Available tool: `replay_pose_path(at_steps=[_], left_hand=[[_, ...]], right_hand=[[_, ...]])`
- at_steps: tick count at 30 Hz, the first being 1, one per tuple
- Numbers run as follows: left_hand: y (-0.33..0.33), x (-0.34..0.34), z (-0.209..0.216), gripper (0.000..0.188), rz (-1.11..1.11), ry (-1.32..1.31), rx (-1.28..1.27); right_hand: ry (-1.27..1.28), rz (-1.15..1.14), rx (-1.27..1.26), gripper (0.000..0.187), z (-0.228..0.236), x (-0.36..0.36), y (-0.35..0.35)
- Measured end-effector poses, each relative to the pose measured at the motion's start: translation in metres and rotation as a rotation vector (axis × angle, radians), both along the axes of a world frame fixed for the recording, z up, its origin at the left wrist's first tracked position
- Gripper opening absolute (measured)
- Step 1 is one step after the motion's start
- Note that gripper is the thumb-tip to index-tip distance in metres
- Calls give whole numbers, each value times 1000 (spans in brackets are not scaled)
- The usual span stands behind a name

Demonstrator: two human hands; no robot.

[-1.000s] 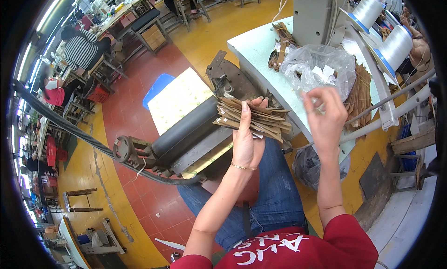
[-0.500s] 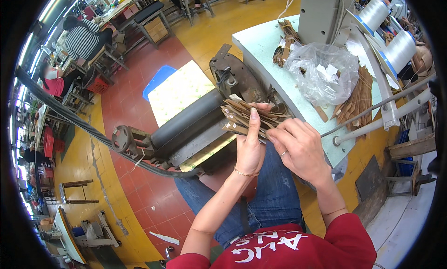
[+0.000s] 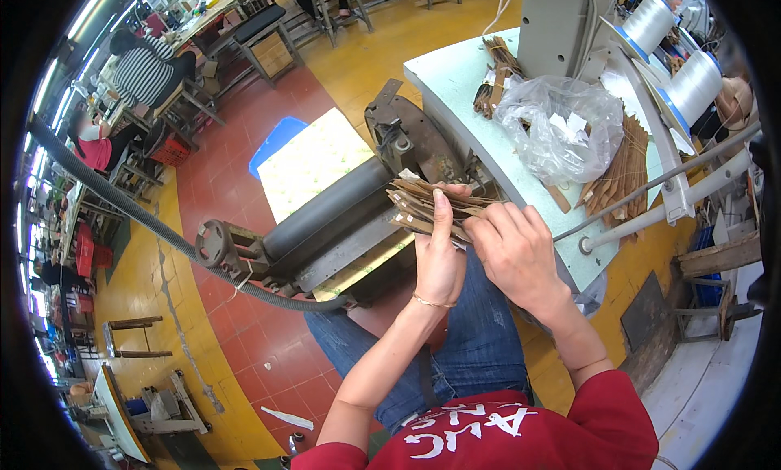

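My left hand [image 3: 440, 262] is closed around a bundle of thin brown strips [image 3: 413, 203], thumb across the top. The strips look like leather pieces, and small white labels show at their left ends. On the bundle's right end, my right hand [image 3: 521, 252] rests with bent fingers pinched together over the strips. Its fingertips are partly hidden, so I cannot tell how many strips they grip. Both hands are above my lap, just right of a dark roller [image 3: 329, 205] on a machine.
A pale green tabletop [image 3: 455, 71] at right bears a clear plastic bag [image 3: 561, 124], more brown strips [image 3: 622, 177] and a grey machine column [image 3: 557, 30]. White thread cones [image 3: 691, 91] stand beyond. A metal rod [image 3: 618, 206] crosses near my right hand. A ribbed hose [image 3: 154, 226] curves at left.
My right hand has shifted slightly left and up along the bundle, its fingers now further over the strips. My left hand keeps its hold almost unmoved.
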State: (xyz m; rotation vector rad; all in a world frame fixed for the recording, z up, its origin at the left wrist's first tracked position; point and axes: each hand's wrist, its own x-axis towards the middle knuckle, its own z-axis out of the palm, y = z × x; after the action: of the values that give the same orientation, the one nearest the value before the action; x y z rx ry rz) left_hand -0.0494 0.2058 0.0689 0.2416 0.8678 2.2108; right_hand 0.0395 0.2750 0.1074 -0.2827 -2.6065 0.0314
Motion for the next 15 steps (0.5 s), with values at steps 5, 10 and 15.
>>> replay_pose_path(at_steps=[5,10,15], left_hand=[[-2,-8,-3,29,-7,-173,47],[-6,-21,-7,32,26,-278,32],[-13,-23,-12,27,-34,-404,88]], right_hand=[[56,-8,-151,10,8,3,4],[308,-286,-51,8,29,14,38],[134,-782,85,13,26,10,103]])
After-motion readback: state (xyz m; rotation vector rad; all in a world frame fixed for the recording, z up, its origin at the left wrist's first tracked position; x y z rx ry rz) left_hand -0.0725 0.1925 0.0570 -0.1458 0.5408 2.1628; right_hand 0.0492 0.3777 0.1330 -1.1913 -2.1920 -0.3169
